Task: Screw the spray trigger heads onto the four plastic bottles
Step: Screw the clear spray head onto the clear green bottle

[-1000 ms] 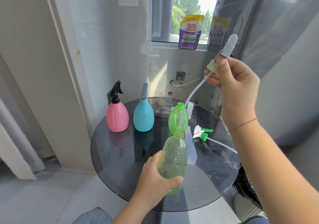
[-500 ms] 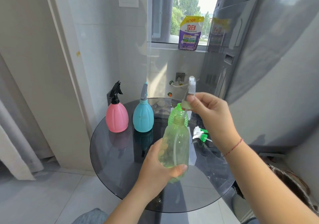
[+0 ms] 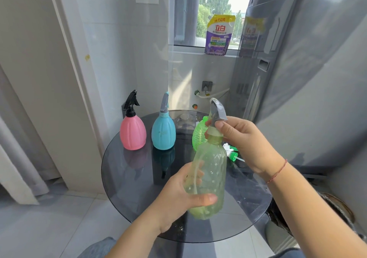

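My left hand (image 3: 176,196) grips a pale green clear bottle (image 3: 210,174) held above the round dark glass table (image 3: 139,178). A grey trigger head (image 3: 217,114) sits on the bottle's neck, its tube inside the bottle, and my right hand (image 3: 244,140) pinches its pale collar. A pink bottle (image 3: 132,132) with a black trigger head and a blue bottle (image 3: 163,132) with a grey one stand at the table's back left. A bright green bottle (image 3: 199,133) without a head stands behind the held one. A green-and-white trigger head (image 3: 231,152) lies on the table, partly hidden by my right hand.
A tall grey appliance (image 3: 297,79) stands close on the right of the table. A purple detergent pouch (image 3: 219,35) leans on the window sill. A white wall and door frame lie to the left, and tiled floor shows below the table.
My right hand has come down from high up, sliding the grey trigger head's tube into the pale green bottle until the collar sits on the neck. My left hand kept hold of the bottle.
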A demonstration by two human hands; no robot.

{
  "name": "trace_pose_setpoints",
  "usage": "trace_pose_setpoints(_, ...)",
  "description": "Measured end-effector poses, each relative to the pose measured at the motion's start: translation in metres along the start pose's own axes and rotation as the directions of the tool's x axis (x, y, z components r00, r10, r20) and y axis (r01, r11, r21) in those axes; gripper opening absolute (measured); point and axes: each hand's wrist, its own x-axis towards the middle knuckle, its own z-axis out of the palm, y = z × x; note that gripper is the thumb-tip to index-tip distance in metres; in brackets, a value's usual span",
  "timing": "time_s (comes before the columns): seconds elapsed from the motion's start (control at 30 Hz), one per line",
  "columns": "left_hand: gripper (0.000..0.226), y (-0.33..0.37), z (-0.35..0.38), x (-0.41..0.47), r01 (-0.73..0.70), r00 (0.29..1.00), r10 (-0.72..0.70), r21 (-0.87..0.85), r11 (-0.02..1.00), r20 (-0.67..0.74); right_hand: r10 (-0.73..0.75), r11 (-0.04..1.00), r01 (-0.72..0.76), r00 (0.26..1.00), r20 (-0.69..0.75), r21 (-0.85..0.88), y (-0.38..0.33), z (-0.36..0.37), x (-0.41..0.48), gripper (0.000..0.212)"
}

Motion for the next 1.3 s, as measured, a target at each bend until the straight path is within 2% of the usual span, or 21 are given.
trace_pose_setpoints(0.1, 0.068, 0.002, -0.002, 0.000, 0.051, 0.982, -0.005, -0.239, 0.970, 0.190, 0.079, 0.993, -0.083, 0.996, 0.052, 0.088, 0.001, -0.002, 0.001, 0.025)
trace_pose_setpoints(0.17, 0.070, 0.003, 0.000, -0.003, 0.096, 0.940, 0.040, -0.373, 0.923, 0.340, 0.117, 0.979, -0.134, 0.987, 0.113, 0.155, 0.000, 0.000, 0.000, 0.026)
trace_pose_setpoints(0.3, 0.064, -0.005, 0.010, -0.007, 0.237, 0.855, 0.122, -0.590, 0.772, 0.503, 0.123, 0.923, -0.204, 0.960, 0.252, 0.326, -0.002, 0.004, -0.003, 0.031)
trace_pose_setpoints(0.37, 0.058, -0.012, 0.016, -0.010, 0.272, 0.826, 0.178, -0.655, 0.705, 0.534, 0.103, 0.902, -0.226, 0.941, 0.324, 0.369, -0.001, 0.008, -0.005, 0.035)
trace_pose_setpoints(0.43, 0.052, -0.016, 0.017, -0.013, 0.249, 0.838, 0.200, -0.682, 0.688, 0.508, 0.122, 0.882, -0.259, 0.932, 0.341, 0.394, 0.001, 0.011, -0.005, 0.036)
trace_pose_setpoints(0.53, 0.053, -0.012, 0.018, -0.012, 0.291, 0.873, 0.109, -0.689, 0.664, 0.475, 0.158, 0.928, -0.220, 0.963, 0.217, 0.300, 0.003, 0.010, -0.004, 0.035)
trace_pose_setpoints(0.57, 0.057, -0.012, 0.016, -0.009, 0.251, 0.908, 0.070, -0.673, 0.696, 0.412, 0.168, 0.952, -0.198, 0.975, 0.145, 0.231, 0.003, 0.010, -0.003, 0.036)
trace_pose_setpoints(0.63, 0.057, -0.007, 0.016, -0.003, 0.072, 0.986, 0.018, -0.514, 0.855, 0.169, 0.178, 0.975, -0.173, 0.984, -0.024, 0.136, 0.005, 0.010, -0.003, 0.050)
trace_pose_setpoints(0.67, 0.057, -0.006, 0.019, 0.000, -0.004, 1.000, 0.007, -0.369, 0.929, 0.008, 0.175, 0.980, -0.161, 0.978, -0.117, 0.118, 0.008, 0.012, -0.003, 0.057)
trace_pose_setpoints(0.7, 0.060, -0.004, 0.022, 0.002, -0.049, 0.983, 0.017, -0.170, 0.984, -0.183, 0.161, 0.984, -0.140, 0.965, -0.206, 0.111, 0.011, 0.016, -0.004, 0.059)
trace_pose_setpoints(0.73, 0.065, -0.003, 0.025, 0.003, -0.060, 0.928, 0.080, 0.065, 0.996, -0.363, 0.141, 0.988, -0.114, 0.948, -0.284, 0.109, 0.015, 0.022, -0.006, 0.054)
trace_pose_setpoints(0.77, 0.071, -0.002, 0.029, 0.004, -0.055, 0.853, 0.193, 0.283, 0.958, -0.485, 0.127, 0.989, -0.094, 0.932, -0.340, 0.113, 0.020, 0.028, -0.008, 0.046)
trace_pose_setpoints(0.83, 0.087, -0.007, 0.034, 0.007, -0.030, 0.733, 0.377, 0.527, 0.849, -0.566, 0.127, 0.985, -0.068, 0.912, -0.390, 0.160, 0.026, 0.041, -0.013, 0.029)
trace_pose_setpoints(0.97, 0.100, -0.014, 0.036, 0.008, -0.011, 0.725, 0.378, 0.539, 0.842, -0.576, 0.026, 0.996, 0.008, 0.938, -0.347, 0.094, 0.020, 0.054, -0.016, 0.012)
trace_pose_setpoints(1.03, 0.096, -0.014, 0.033, 0.004, -0.093, 0.773, 0.335, 0.427, 0.900, -0.538, -0.027, 0.999, 0.041, 0.943, -0.332, 0.036, 0.014, 0.052, -0.015, 0.015)
trace_pose_setpoints(1.07, 0.092, -0.013, 0.029, 0.003, -0.134, 0.814, 0.277, 0.300, 0.945, -0.510, -0.042, 0.998, 0.053, 0.943, -0.329, 0.027, 0.013, 0.049, -0.014, 0.017)
trace_pose_setpoints(1.13, 0.094, -0.011, 0.017, 0.002, -0.123, 0.920, 0.069, -0.116, 0.986, -0.385, -0.060, 0.995, 0.084, 0.947, -0.316, 0.061, 0.011, 0.042, -0.014, 0.021)
trace_pose_setpoints(1.17, 0.101, -0.010, 0.009, 0.001, -0.068, 0.969, -0.029, -0.380, 0.923, -0.243, -0.064, 0.992, 0.093, 0.950, -0.306, 0.080, 0.010, 0.040, -0.013, 0.025)
trace_pose_setpoints(1.2, 0.105, -0.011, 0.002, 0.000, 0.052, 0.994, -0.099, -0.605, 0.794, -0.044, -0.060, 0.991, 0.093, 0.953, -0.297, 0.098, 0.009, 0.038, -0.013, 0.028)
trace_pose_setpoints(1.27, 0.096, -0.012, -0.006, -0.004, 0.309, 0.948, -0.111, -0.771, 0.558, 0.299, -0.039, 0.987, 0.080, 0.961, -0.275, 0.141, 0.007, 0.038, -0.013, 0.032)
trace_pose_setpoints(1.3, 0.092, -0.014, -0.006, -0.006, 0.359, 0.926, -0.088, -0.785, 0.506, 0.367, -0.024, 0.986, 0.066, 0.966, -0.258, 0.154, 0.006, 0.037, -0.013, 0.032)
